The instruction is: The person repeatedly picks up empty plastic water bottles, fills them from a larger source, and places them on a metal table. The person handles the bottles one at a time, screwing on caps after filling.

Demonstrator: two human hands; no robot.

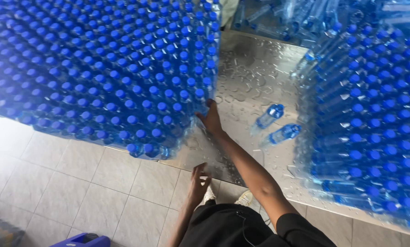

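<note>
while right hand [211, 120] fingers press bottle block [100, 68], left hand [198, 181] released on wet table [250, 73]

Dense block of upright blue-capped clear bottles [104, 68] on wet metal table
</note>
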